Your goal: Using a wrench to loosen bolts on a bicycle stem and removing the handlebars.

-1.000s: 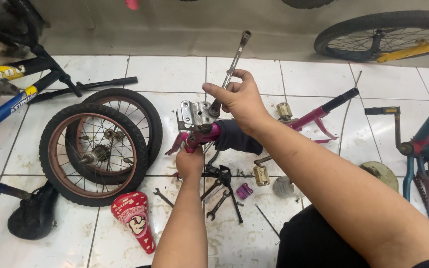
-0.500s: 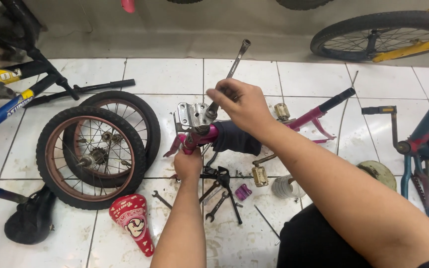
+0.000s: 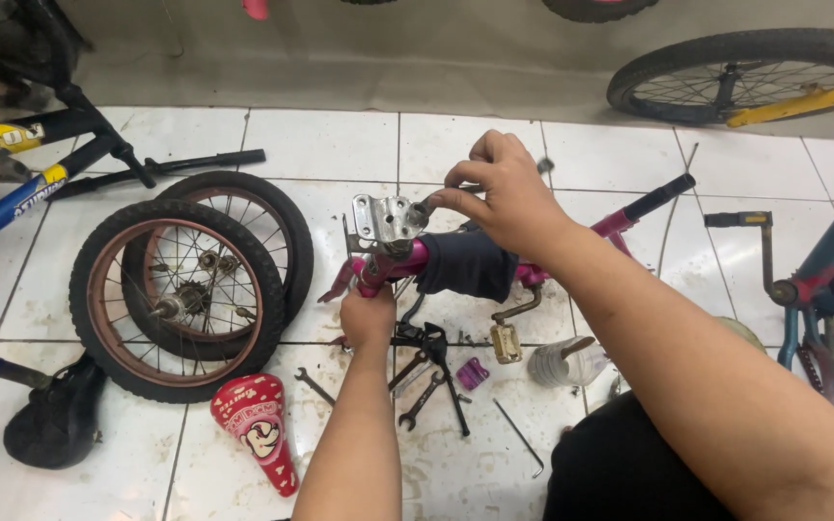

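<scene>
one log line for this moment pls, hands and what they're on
left hand: grips pink bike frame | right hand: fingers on metal bracket | floor: two wheels, wrenches, red saddle

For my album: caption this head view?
Left hand grips a pink bike frame while right hand works its metal bracket.

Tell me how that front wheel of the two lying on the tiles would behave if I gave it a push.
The front wheel lies flat on smooth white tiles, so it would probably slide rather than roll. It overlaps the second wheel behind it, so that one might drag along too. Metal rim, spokes and rubber tyre suggest it is stiff, likely moderately heavy, and unlikely to flex.
</scene>
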